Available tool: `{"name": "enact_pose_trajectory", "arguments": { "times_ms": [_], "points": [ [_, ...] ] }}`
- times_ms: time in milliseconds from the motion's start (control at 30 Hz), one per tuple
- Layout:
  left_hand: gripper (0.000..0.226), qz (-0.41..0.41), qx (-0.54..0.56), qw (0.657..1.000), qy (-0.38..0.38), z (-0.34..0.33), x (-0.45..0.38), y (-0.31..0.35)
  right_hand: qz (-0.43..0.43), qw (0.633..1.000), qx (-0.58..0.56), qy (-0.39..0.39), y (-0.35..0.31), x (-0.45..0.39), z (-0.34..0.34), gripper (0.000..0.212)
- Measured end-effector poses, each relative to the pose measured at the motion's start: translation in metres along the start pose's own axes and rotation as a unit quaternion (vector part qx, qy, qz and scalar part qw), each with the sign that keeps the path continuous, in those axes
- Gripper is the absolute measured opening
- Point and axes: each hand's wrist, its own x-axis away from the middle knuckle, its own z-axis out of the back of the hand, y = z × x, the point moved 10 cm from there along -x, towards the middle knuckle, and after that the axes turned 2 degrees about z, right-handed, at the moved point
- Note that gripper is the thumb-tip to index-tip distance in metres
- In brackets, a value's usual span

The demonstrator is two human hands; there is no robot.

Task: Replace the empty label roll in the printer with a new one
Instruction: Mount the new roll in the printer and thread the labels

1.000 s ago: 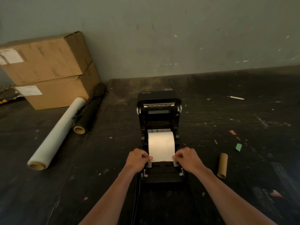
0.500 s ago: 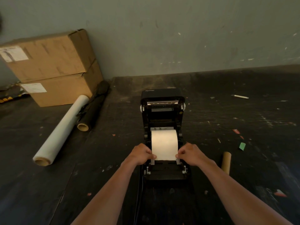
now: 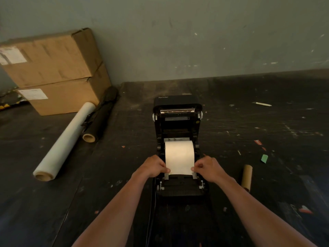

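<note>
A black label printer (image 3: 178,107) stands open on the dark floor in the middle of the view, its lid tilted back. A white label roll (image 3: 179,155) sits in its bay, with a strip of paper drawn toward me over the front. My left hand (image 3: 154,166) pinches the strip's left edge and my right hand (image 3: 207,167) pinches its right edge, just above the grey paper guides. An empty brown cardboard core (image 3: 247,176) lies on the floor to the right of the printer.
Two stacked cardboard boxes (image 3: 53,68) stand at the back left against the wall. A white film roll (image 3: 65,141) and a black roll (image 3: 101,114) lie beside them. A black cable (image 3: 151,211) runs from the printer toward me. Paper scraps (image 3: 264,158) litter the floor at right.
Both hands stay pinched on the paper strip's edges at the printer's front. The view has shifted slightly, so the printer sits a little further right and higher in the frame.
</note>
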Motion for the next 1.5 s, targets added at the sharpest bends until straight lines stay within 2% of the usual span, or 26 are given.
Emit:
{"name": "enact_pose_trajectory", "arguments": {
  "times_ms": [200, 467, 667, 800, 1000, 1200, 1333, 1400, 1500],
  "points": [
    [0.024, 0.007, 0.052, 0.999, 0.008, 0.000, 0.001, -0.006, -0.018, 0.999, -0.004, -0.033, 0.003, -0.004, -0.003, 0.018],
    [0.022, -0.014, -0.019, 0.999, -0.036, -0.002, 0.004, 0.001, -0.002, 0.999, -0.008, -0.049, -0.001, -0.002, -0.004, 0.014],
    [0.025, 0.017, -0.055, 0.997, -0.056, 0.001, 0.007, 0.006, -0.005, 0.999, 0.012, -0.047, -0.002, -0.003, -0.005, 0.017],
    [0.032, 0.040, -0.026, 0.997, -0.059, 0.001, 0.008, 0.005, -0.010, 0.999, 0.025, -0.045, -0.002, -0.003, -0.004, 0.017],
    [0.029, 0.053, 0.045, 0.997, -0.030, -0.001, 0.010, -0.002, -0.012, 0.997, 0.040, -0.069, -0.004, -0.005, -0.003, 0.020],
    [0.023, 0.076, 0.019, 0.995, -0.055, -0.001, 0.015, 0.001, -0.042, 0.996, -0.011, -0.078, 0.001, -0.006, -0.003, 0.022],
    [0.026, 0.102, 0.011, 0.991, -0.083, -0.002, 0.016, 0.001, -0.040, 0.995, -0.004, -0.091, 0.000, -0.002, -0.007, 0.024],
    [0.036, 0.109, 0.027, 0.989, -0.091, -0.003, 0.018, 0.002, -0.038, 0.994, 0.017, -0.102, -0.001, -0.002, -0.009, 0.024],
    [0.044, 0.121, 0.063, 0.988, -0.073, -0.002, 0.018, -0.002, -0.043, 0.992, 0.037, -0.110, -0.001, -0.004, -0.009, 0.026]
  ]
}}
